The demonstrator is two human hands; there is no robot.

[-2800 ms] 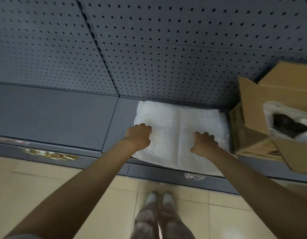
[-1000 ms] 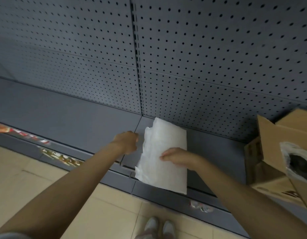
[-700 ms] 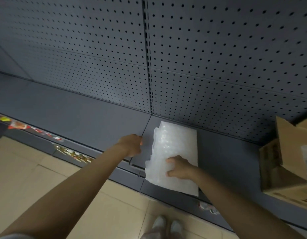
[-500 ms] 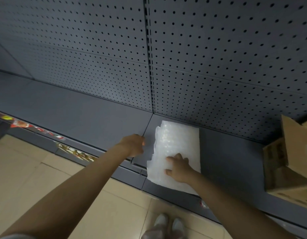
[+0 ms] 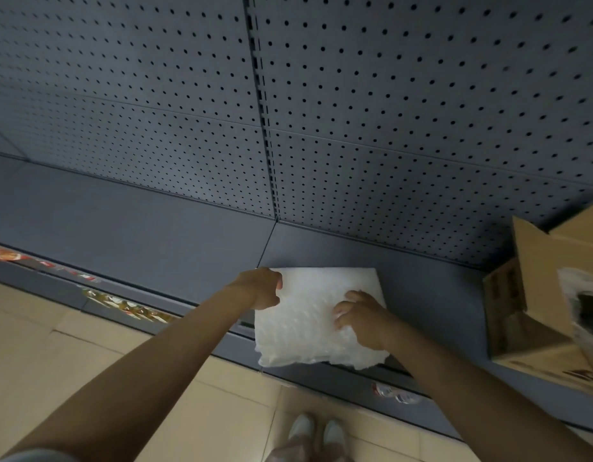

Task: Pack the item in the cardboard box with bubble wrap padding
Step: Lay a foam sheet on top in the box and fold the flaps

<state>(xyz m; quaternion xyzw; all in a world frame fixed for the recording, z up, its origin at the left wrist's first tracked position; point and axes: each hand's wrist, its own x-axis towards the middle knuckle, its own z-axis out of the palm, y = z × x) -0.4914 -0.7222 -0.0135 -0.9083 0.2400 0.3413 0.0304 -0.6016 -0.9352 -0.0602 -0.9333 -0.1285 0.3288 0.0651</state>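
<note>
We are finding no legible text. Dark print is showing on the cardboard box [image 5: 535, 358], on its left side and near its lower front edge, too blurred to read. Red and gold label strips [image 5: 128, 306] are lining the shelf edge [image 5: 201, 331], their lettering unreadable.

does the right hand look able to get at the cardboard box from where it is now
Probably yes. The right hand rests on the folded bubble wrap, and only bare shelf lies between it and the open cardboard box to its right.

Both arms extended; left hand [image 5: 260, 288] fingers curled, right hand [image 5: 361, 320] fingers spread.
</note>
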